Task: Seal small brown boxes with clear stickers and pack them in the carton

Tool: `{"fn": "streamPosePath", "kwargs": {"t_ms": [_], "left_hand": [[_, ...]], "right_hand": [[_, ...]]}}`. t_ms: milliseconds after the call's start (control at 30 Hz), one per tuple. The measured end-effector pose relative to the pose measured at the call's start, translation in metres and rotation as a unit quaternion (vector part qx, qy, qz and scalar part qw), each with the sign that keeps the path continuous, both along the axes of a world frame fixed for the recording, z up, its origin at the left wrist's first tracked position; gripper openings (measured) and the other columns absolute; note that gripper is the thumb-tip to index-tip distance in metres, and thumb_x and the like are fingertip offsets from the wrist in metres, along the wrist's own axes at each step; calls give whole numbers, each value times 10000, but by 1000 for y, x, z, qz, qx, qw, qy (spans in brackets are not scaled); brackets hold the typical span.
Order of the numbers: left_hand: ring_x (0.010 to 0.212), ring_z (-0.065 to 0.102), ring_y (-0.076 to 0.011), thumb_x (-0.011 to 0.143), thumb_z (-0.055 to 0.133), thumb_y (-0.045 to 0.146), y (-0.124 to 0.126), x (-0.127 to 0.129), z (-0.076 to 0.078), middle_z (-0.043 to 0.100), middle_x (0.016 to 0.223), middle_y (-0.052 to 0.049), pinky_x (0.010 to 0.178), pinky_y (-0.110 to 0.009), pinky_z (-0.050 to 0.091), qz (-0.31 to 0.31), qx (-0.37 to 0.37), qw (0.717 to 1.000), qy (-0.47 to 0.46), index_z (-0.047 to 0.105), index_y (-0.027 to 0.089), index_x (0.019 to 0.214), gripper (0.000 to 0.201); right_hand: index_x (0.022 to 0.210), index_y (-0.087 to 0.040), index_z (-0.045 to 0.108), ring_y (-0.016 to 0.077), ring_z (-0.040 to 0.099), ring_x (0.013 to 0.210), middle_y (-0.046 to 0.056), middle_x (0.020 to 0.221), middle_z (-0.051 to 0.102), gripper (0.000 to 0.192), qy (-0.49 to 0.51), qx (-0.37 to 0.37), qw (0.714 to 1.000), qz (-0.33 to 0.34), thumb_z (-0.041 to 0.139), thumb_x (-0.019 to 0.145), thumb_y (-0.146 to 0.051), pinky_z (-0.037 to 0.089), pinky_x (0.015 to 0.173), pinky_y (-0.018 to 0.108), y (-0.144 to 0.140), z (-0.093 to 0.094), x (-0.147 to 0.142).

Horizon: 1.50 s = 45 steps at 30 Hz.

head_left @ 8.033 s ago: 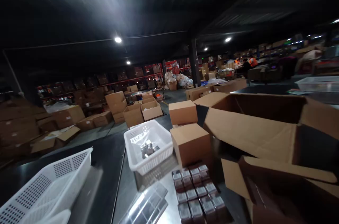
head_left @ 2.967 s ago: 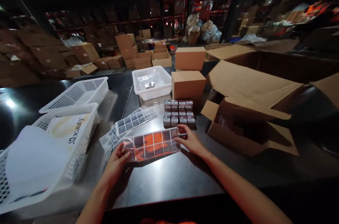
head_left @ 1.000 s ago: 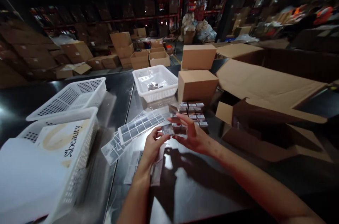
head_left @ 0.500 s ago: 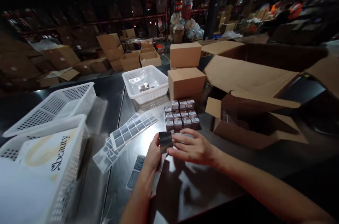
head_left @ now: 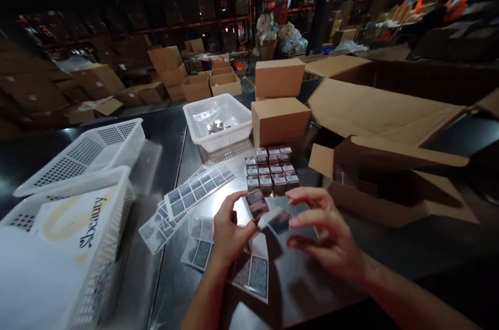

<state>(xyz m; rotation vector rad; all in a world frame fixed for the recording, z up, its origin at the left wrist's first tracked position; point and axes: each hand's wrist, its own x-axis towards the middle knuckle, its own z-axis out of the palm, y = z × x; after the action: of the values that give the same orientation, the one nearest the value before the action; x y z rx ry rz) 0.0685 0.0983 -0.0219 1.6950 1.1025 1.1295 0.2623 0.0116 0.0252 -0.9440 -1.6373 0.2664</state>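
Observation:
My left hand [head_left: 230, 234] pinches a small dark box [head_left: 256, 204] between thumb and index finger; fine pale print shows on its face. Beside that face is a motion-blurred dark surface with a pale edge, and whether it belongs to the same box I cannot tell. My right hand [head_left: 331, 234] is at its right with fingers spread, the tips close to the blur. Below my left hand lies a label sheet [head_left: 258, 275] with dark printed squares. Another label sheet [head_left: 202, 252] lies left of my wrist. Small dark boxes [head_left: 271, 170] with barcode labels stand in rows just beyond.
More label sheets [head_left: 195, 195] overlap on the metal table. A white basket [head_left: 222, 137] holds small shiny pieces. White baskets [head_left: 130, 195] stand left, one with a printed "beauty" carton. Brown cartons [head_left: 280, 117] are stacked behind the rows; an open carton [head_left: 374, 210] is at right.
My right hand has moved right, away from my left, and its fingers have spread. The small box has turned, showing a printed face. More of the label sheet below my left hand now shows.

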Motion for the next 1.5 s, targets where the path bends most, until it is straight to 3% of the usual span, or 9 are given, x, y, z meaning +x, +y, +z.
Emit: {"fn": "streamPosePath", "kwargs": {"t_ms": [67, 167, 300, 433, 600, 900, 1100, 1300, 1500], "left_hand": [[511, 369, -37, 681, 774, 243, -4, -1, 3, 692, 1095, -21, 477, -202, 296, -12, 38, 999, 3, 666, 229, 1121, 454], [480, 313, -21, 660, 798, 243, -6, -2, 2, 702, 1115, -31, 441, -198, 251, -30, 45, 998, -19, 678, 226, 1106, 462], [477, 323, -18, 661, 762, 190, -5, -4, -2, 713, 1122, -28, 434, -192, 247, -38, 57, 997, -26, 697, 246, 1105, 453], [497, 383, -31, 661, 770, 166, -4, -7, -3, 717, 1122, -27, 448, -194, 275, -37, 99, 994, -10, 696, 263, 1128, 483], [536, 475, -66, 671, 754, 159, -4, -9, -2, 724, 1115, -34, 452, -204, 298, -30, 111, 993, -5, 696, 263, 1127, 472], [719, 636, -163, 693, 763, 198, -1, -12, -6, 721, 1138, -46, 625, -279, 493, -44, 123, 991, 6, 696, 283, 1149, 468], [757, 658, -172, 711, 761, 198, -2, -12, -3, 719, 1150, -53, 672, -296, 521, -47, 137, 989, 4, 683, 270, 1149, 452], [757, 655, -162, 696, 752, 167, -3, -14, -6, 715, 1164, -28, 700, -301, 534, -49, 138, 989, 6, 679, 301, 1166, 495], [775, 663, -169, 713, 768, 163, -2, -13, -6, 713, 1162, -34, 750, -314, 544, -50, 155, 987, 13, 659, 291, 1176, 493]], "right_hand": [[917, -291, 700, 217, 645, 1047, 68, 1098, 654, 90, 108, -70, 992, 5, 749, 857, -338, 559, 917, 383, 5, 7, 0], [844, -229, 674, 169, 667, 846, 29, 855, 671, 171, 219, -194, 955, 52, 754, 848, -381, 568, 792, 312, 16, 17, -3], [1102, -213, 609, 149, 650, 740, -17, 744, 651, 411, 238, -335, 908, 77, 797, 778, -381, 547, 760, 306, 25, 26, -10], [1220, -232, 445, 202, 669, 947, -52, 650, 626, 639, 243, -346, 906, 38, 827, 716, -320, 532, 917, 367, 26, 28, -17], [1214, -240, 389, 225, 676, 942, -55, 644, 618, 704, 248, -360, 899, 38, 839, 682, -337, 566, 879, 382, 28, 27, -21], [1115, -243, 446, 239, 685, 952, -37, 674, 626, 618, 237, -356, 904, 21, 845, 657, -356, 584, 832, 382, 32, 23, -21], [1163, -239, 388, 237, 705, 868, -60, 617, 622, 653, 230, -367, 901, 30, 816, 684, -355, 577, 769, 364, 32, 26, -23], [1125, -248, 428, 255, 688, 977, -40, 634, 633, 657, 231, -371, 899, 32, 854, 656, -422, 578, 867, 418, 33, 25, -20], [1045, -235, 482, 253, 690, 969, -26, 661, 631, 597, 230, -375, 898, 25, 867, 631, -429, 580, 845, 394, 34, 23, -19]]}}
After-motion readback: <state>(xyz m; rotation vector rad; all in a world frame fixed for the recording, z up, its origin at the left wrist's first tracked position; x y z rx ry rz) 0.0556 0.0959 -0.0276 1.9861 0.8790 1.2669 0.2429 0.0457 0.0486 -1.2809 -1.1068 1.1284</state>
